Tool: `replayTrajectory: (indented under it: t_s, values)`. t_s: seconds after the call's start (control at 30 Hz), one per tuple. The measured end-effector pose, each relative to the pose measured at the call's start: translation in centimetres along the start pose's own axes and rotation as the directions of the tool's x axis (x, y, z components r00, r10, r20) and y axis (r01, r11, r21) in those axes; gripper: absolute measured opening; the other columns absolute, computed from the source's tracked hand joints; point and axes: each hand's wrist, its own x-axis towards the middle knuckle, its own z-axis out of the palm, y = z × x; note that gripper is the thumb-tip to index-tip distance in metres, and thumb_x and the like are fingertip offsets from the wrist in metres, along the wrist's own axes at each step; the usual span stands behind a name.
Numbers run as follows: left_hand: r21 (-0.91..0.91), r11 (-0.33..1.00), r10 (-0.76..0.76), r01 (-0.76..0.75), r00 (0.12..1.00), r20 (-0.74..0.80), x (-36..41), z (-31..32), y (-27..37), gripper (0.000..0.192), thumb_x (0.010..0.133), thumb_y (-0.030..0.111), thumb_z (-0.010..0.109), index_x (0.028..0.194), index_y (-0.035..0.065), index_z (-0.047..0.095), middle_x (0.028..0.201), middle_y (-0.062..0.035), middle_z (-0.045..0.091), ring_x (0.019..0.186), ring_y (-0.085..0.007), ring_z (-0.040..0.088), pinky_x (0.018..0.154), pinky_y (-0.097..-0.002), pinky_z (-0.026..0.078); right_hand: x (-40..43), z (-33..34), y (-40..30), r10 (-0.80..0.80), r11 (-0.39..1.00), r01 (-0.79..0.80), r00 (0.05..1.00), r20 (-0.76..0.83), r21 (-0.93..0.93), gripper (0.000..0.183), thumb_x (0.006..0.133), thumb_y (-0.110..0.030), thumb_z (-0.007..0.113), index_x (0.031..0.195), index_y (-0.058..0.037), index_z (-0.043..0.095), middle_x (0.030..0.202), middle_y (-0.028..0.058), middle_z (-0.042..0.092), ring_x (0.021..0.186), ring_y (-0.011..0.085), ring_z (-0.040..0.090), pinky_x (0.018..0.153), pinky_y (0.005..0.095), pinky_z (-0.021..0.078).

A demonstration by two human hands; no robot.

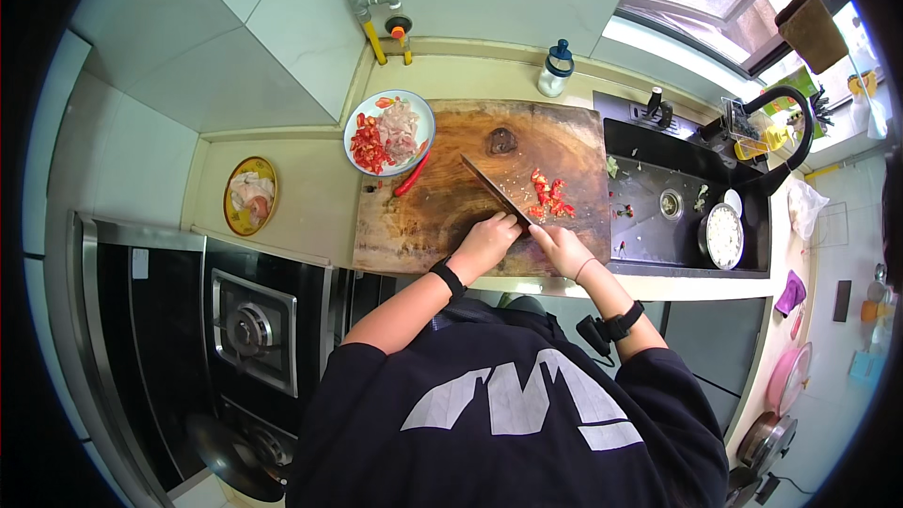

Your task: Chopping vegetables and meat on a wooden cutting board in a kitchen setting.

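My right hand (pixel 566 251) grips a kitchen knife (pixel 495 188), whose blade slants away to the upper left over a wooden cutting board (pixel 451 123). My left hand (pixel 488 245) rests on the board with bent fingers close against the blade's left side; whatever lies under those fingers is hidden. Cut red chili pieces (pixel 550 196) and scattered seeds are to the right of the blade. A whole red chili (pixel 413 178) lies left of the knife, by a white plate (pixel 351 128). On that plate sit chopped red chilies (pixel 370 147) and pale sliced raw meat (pixel 401 128).
A black sink (pixel 642 226) adjoins the board's right edge and holds a bowl of white chopped food (pixel 724 236). Behind the board stands a glass jar with a blue lid (pixel 557 70). A yellow dish (pixel 243 226) with raw meat is at left, above a gas hob (pixel 250 328).
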Motion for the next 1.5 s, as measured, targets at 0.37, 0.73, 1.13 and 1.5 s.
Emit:
replayTrajectory:
  t_s: [0.37,0.73,1.13,1.5]
  values:
    - [0.012,0.998,-0.053,0.054,0.998,-0.046,-0.6,-0.9,-2.1,0.009,0.074,0.002,0.059,0.082,0.0051,0.062,0.080,-0.0088,0.054,0.083,-0.0291,0.057,0.068,-0.0380,0.053,-4.6,-2.3,1.0,0.108,0.993,-0.114,0.985,-0.132,-0.041,0.047,0.090,-0.044,0.061,0.083,0.0023,0.066,0.073,0.0221,0.065,0.072,0.0388,0.065,0.069,0.0433,0.0503]
    - [-0.098,0.995,-0.004,-0.008,0.993,-0.121,0.3,0.0,-1.8,0.008,0.075,0.004,0.061,0.082,0.0059,0.063,0.082,-0.0084,0.057,0.084,-0.0278,0.059,0.070,-0.0392,0.052,-7.6,-2.3,0.7,0.131,0.916,0.005,0.941,-0.311,0.402,0.026,0.094,-0.025,0.061,0.093,0.0005,0.059,0.059,0.0054,0.052,0.053,0.0129,0.050,0.051,0.0310,0.0419]
    - [0.056,0.995,0.092,-0.088,0.992,-0.085,-0.2,-0.3,-1.6,0.018,0.076,0.007,0.058,0.091,0.0073,0.068,0.089,-0.0041,0.064,0.084,-0.0225,0.062,0.068,-0.0338,0.053,-8.0,-1.0,1.0,0.123,0.964,-0.045,0.949,-0.290,0.261,0.040,0.093,-0.035,0.062,0.079,0.0019,0.057,0.059,0.0058,0.048,0.057,0.0121,0.042,0.054,0.0318,0.0394]
    - [0.187,0.978,0.089,-0.092,0.996,0.025,-0.5,-0.2,-1.1,0.021,0.075,0.007,0.057,0.093,0.0022,0.066,0.088,-0.0074,0.061,0.085,-0.0223,0.062,0.068,-0.0319,0.055,-5.7,-0.5,0.0,0.080,0.996,-0.088,0.968,-0.239,-0.023,0.041,0.095,-0.042,0.053,0.086,-0.0028,0.061,0.073,0.0226,0.064,0.077,0.0416,0.063,0.069,0.0475,0.0481]
